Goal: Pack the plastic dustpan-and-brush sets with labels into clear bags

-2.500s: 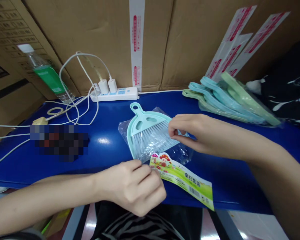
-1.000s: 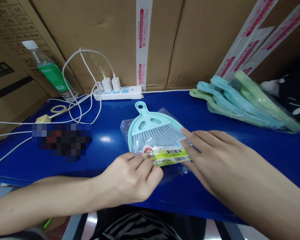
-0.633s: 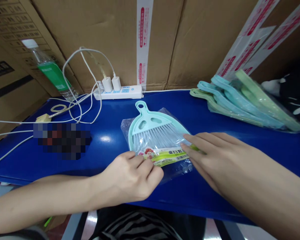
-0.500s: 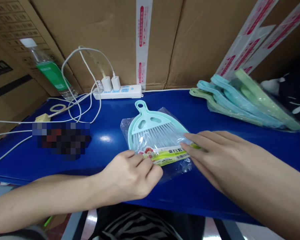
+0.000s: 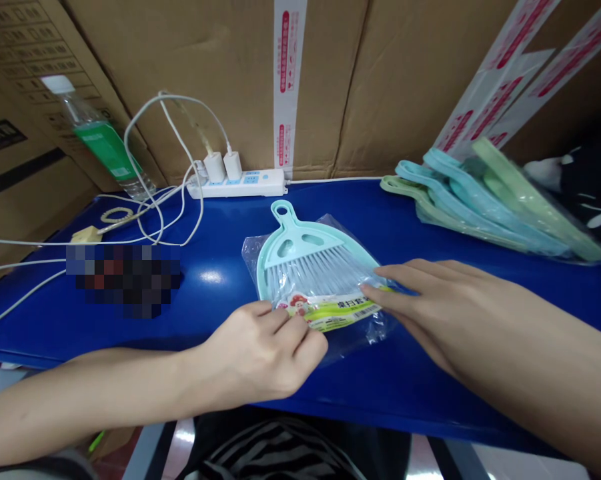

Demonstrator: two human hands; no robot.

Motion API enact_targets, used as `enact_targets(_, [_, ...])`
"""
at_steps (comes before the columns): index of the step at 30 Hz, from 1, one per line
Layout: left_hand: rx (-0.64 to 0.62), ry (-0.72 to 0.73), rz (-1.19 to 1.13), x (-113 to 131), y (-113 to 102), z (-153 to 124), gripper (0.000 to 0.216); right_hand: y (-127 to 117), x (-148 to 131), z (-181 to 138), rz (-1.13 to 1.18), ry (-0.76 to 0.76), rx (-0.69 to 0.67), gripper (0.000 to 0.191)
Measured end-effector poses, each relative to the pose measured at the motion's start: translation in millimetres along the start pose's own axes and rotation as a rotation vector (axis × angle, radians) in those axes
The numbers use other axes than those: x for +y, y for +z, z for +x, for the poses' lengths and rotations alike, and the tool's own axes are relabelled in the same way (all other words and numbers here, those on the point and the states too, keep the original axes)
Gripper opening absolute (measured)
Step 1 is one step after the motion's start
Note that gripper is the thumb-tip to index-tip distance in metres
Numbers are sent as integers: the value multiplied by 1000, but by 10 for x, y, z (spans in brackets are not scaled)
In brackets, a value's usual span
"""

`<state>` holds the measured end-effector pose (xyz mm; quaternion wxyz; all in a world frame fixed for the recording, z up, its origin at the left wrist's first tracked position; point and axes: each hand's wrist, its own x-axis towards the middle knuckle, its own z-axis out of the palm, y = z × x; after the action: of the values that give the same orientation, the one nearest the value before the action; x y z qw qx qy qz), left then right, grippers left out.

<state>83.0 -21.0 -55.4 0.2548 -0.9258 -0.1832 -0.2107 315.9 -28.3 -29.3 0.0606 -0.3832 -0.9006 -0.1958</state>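
Note:
A light-blue dustpan [image 5: 320, 232] with a matching brush [image 5: 310, 270] of grey bristles nested in it lies in a clear plastic bag [image 5: 253, 253], handle end away from me. Across the bag's near part runs a yellow-green and white label [image 5: 337, 312]. My left hand [image 5: 275, 347] is closed in a pinch on the bag's near left edge; its fingertips are partly hidden. My right hand [image 5: 420, 293] rests at the right side with fingers stretched out and apart, fingertips touching the bag beside the label's right end. Its thumb is not clearly seen.
Several bagged green and blue dustpan sets [image 5: 480, 200] lie at the back right of the blue table [image 5: 210, 227]. A white power strip [image 5: 260, 183] with plugs and cables stands at the back. To the left are a green-labelled bottle [image 5: 105, 147] and a blurred dark object [image 5: 135, 283].
My right hand's fingers have slid slightly right along the bag, and the label's right end looks more creased. My left hand stays nearly in place.

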Motion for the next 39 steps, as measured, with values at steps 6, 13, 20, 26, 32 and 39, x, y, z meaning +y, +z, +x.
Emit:
enact_targets(6, [1,-2,5,-6,-14,14,25,-26,2,63,-30,-26,17,33])
enact_targets(13, [-57,16,37,-12,2,-9,16,63,25,140,-80,-63,48,30])
enact_targets(20, [-71,12,33,-17,20,-16,18,116,-3,111,-144,14,39,29])
enact_targets(26, [-73,11,34,-17,27,-37,18,113,8,74,-145,28,-1,31])
enact_targets(32, [-65,14,48,-10,34,-49,17,143,30,51,-133,66,-52,27])
enact_targets(39, [-28,19,85,1,45,-49,21,183,-11,22,-151,97,-98,28])
